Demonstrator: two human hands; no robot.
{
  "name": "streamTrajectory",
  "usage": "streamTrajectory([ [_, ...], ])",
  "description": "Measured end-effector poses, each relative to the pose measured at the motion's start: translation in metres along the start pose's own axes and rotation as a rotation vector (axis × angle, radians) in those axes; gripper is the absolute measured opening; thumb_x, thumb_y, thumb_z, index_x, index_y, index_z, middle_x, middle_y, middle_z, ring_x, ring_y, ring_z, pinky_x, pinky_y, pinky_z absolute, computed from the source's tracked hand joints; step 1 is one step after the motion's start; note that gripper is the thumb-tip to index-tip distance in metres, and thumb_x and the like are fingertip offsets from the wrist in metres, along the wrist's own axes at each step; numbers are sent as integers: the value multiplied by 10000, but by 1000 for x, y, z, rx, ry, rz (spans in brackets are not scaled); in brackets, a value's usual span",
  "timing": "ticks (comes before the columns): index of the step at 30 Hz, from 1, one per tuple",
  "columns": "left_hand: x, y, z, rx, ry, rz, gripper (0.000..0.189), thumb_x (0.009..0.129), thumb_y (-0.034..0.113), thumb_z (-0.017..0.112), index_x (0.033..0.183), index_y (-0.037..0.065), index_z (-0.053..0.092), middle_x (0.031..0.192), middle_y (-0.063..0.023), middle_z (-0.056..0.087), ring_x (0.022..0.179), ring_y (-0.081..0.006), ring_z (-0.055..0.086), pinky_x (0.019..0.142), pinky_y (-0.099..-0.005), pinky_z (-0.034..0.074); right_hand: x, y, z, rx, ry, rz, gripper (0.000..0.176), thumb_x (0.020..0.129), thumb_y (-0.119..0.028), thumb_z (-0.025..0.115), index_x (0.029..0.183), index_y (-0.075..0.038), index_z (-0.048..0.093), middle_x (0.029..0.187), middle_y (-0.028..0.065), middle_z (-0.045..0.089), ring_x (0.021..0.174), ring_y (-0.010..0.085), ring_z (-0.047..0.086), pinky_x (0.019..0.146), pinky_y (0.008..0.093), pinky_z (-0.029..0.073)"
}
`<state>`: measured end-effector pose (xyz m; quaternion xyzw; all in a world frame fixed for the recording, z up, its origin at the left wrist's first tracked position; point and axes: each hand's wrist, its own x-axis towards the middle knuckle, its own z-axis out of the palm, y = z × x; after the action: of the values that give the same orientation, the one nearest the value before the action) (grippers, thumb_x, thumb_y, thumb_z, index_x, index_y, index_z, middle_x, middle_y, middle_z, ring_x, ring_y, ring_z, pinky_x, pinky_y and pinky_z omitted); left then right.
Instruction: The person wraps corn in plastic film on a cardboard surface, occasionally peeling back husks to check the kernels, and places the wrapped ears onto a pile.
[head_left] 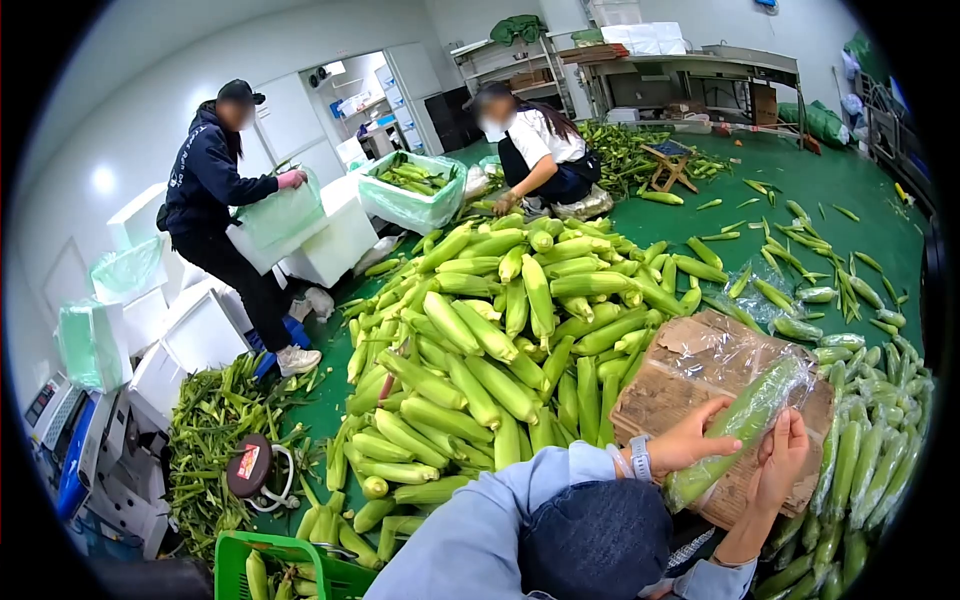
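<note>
- A bagged cob (748, 418) is held slantwise over a cardboard sheet (690, 365), just right of a large corn pile (500, 330) on the green floor.
- The cob is gripped by the left hand (690, 442), fingers curled round it.
- The right hand (782, 462) is laid flat against the cob, fingers straight.
- White boxes (335, 240) are seen well behind.
</note>
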<state>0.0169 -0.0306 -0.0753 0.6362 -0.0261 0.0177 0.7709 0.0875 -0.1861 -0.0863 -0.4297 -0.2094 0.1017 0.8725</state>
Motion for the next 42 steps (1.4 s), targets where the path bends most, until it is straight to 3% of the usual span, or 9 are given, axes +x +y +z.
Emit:
streamTrajectory([
  [3, -1, 7, 1, 21, 27, 5, 628, 766, 184, 697, 1265, 20, 352, 1147, -70, 484, 1033, -122, 471, 866, -256, 394, 1, -5, 13, -129, 149, 62, 149, 909, -185, 527, 935, -39, 516, 798, -23, 534, 667, 26, 486, 590, 153, 378],
  [14, -7, 4, -1, 250, 23, 165, 620, 722, 167, 724, 1227, 33, 389, 1105, -83, 524, 931, -131, 541, 789, -283, 447, -6, -7, -4, -406, -31, -67, 96, 843, -37, 561, 837, -42, 466, 796, 18, 532, 743, 63, 488, 686, 192, 382],
  [19, -11, 16, 2, 503, 43, 150, 612, 711, 136, 720, 1218, 44, 391, 1110, -88, 524, 885, -109, 554, 755, -275, 462, -3, 9, 0, -811, 199, -164, 208, 817, 44, 506, 1022, 36, 472, 887, 50, 560, 790, 112, 556, 696, 222, 429],
  [23, 1, -19, -6, 87, -197, 44, 598, 743, 124, 700, 1233, 69, 362, 1025, -94, 548, 816, -121, 575, 713, -254, 472, 28, 32, -33, -647, 224, -437, 300, 835, 25, 484, 1135, 0, 485, 967, 74, 569, 702, 118, 555, 660, 225, 460],
  [26, -4, -8, -1, -257, -303, -115, 547, 831, 183, 613, 1272, 76, 307, 972, -141, 558, 766, -179, 605, 638, -315, 534, 33, -9, -2, -494, 133, -202, 304, 835, 28, 469, 1134, -27, 487, 946, 58, 579, 697, 105, 543, 641, 214, 457],
  [28, -2, -11, -8, -558, -440, -413, 534, 878, 288, 528, 1295, 70, 275, 1015, -189, 547, 725, -236, 624, 594, -378, 560, 43, -7, -5, -402, 185, -224, 260, 814, 51, 466, 1048, -35, 539, 850, 35, 577, 697, 94, 543, 609, 201, 441],
  [31, 4, -25, -8, -628, -503, -477, 536, 896, 370, 467, 1303, 72, 286, 1027, -215, 548, 687, -280, 630, 593, -378, 558, 55, -7, -27, -334, 263, -183, 149, 782, 80, 459, 767, -36, 552, 686, -5, 519, 619, 72, 488, 530, 208, 382],
  [34, 11, -43, -19, -673, -482, -650, 538, 892, 366, 480, 1310, 80, 299, 1031, -225, 545, 742, -290, 629, 598, -387, 561, 60, -8, -51, -187, 257, -76, 146, 776, 67, 466, 715, -58, 508, 646, -20, 488, 573, 71, 453, 505, 208, 351],
  [42, 6, -37, -55, -1050, -132, -291, 468, 854, 261, 579, 1231, 41, 411, 1168, -179, 514, 945, -288, 585, 741, -384, 542, 30, -21, -88, -369, -80, 215, 162, 793, -50, 422, 655, -105, 486, 589, -14, 488, 511, 66, 443, 456, 205, 338],
])
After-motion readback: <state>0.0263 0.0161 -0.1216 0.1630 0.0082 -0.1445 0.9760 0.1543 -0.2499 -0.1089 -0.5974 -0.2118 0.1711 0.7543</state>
